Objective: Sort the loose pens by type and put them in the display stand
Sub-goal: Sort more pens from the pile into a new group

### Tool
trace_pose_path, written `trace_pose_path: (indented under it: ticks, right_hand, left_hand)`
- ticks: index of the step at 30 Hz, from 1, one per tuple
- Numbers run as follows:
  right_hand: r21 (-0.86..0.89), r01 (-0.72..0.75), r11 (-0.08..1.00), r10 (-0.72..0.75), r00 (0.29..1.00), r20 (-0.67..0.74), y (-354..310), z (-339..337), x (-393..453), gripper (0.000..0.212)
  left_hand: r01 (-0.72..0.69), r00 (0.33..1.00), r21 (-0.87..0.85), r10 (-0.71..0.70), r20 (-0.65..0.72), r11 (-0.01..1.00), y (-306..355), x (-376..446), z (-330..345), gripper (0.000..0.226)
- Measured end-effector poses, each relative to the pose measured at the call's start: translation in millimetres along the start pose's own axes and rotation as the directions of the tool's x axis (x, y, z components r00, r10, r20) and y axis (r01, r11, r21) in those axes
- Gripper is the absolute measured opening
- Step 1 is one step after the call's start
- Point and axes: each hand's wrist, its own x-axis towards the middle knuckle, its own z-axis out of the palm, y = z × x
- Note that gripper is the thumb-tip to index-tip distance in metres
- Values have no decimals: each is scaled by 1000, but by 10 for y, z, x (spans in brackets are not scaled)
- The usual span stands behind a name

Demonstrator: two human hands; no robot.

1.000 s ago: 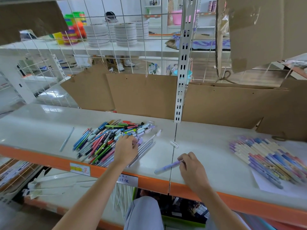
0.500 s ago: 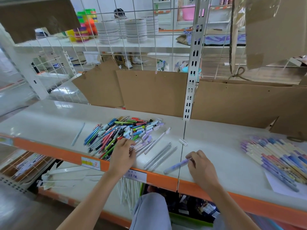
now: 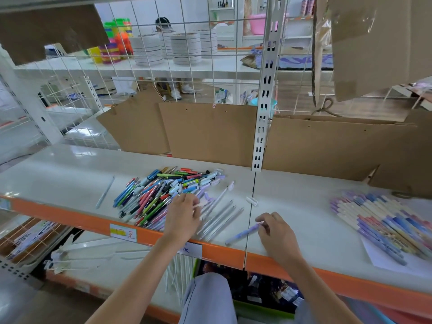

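Fingertips of my right hand (image 3: 277,235) pinch the lilac pen (image 3: 243,234), right of the pen pile (image 3: 161,195). Left hand (image 3: 183,216) fingers curl around a pale pen (image 3: 198,206) at the pile's right edge.

Big messy pile of pens (image 3: 163,192) sat on the white shelf, all mixed colours: blue, green, pink, red, some with pale caps, pointing every which way. Just right of it a few slim grey pens (image 3: 222,218) lay roughly side by side, slanted up to the right. One lilac pen (image 3: 242,235) lay near the front edge, its upper end pinched in the right hand (image 3: 277,237). A lone pale pen (image 3: 105,192) lay apart on the left. Far right, a fanned row of pastel patterned pens (image 3: 383,225), a bit blurry.
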Motion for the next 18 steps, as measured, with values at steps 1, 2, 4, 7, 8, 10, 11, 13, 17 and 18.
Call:
trace_pose_path:
  ticks: [1,2,4,7,8,10,11,13,17,18]
  right_hand:
    - [43,-12,999,12,1000,-2,2,-16,4,23]
    - [96,-30,995,31,1000,-7,7,-34,10,20]
    - [223,-66,972,71,997,-14,8,-79,7,16]
    - [387,-95,917,108,994,-12,-12,-122,-15,26]
    - [401,-108,910,121,993,-7,-17,-127,-19,27]
    - [390,-135,911,147,989,0,-10,-128,-8,23]
    - [384,-147,912,160,987,-1,-3,-131,2,21]
    - [416,-183,891,204,979,-7,13,-140,19,19]
    - [683,-250,686,372,928,-34,26,-176,2,18]
    - [737,-248,629,395,918,-28,33,-188,-4,17]
  left_hand:
    - [-24,1000,-83,23,-3,996,112,-28,27,10]
    - [-56,998,-150,58,11,987,238,-64,68,10]
    - [-126,987,-231,144,65,965,497,-154,200,13]
    - [-183,969,-275,220,110,944,792,-268,422,17]
    - [-189,967,-268,226,116,945,847,-288,475,18]
    - [-199,965,-242,233,121,950,874,-305,537,17]
    - [-206,963,-232,239,122,951,851,-306,558,17]
    - [-197,965,-210,227,130,958,789,-307,581,20]
    - [-115,981,-135,133,139,984,755,-295,603,22]
    - [-123,980,-104,137,141,987,770,-295,606,24]
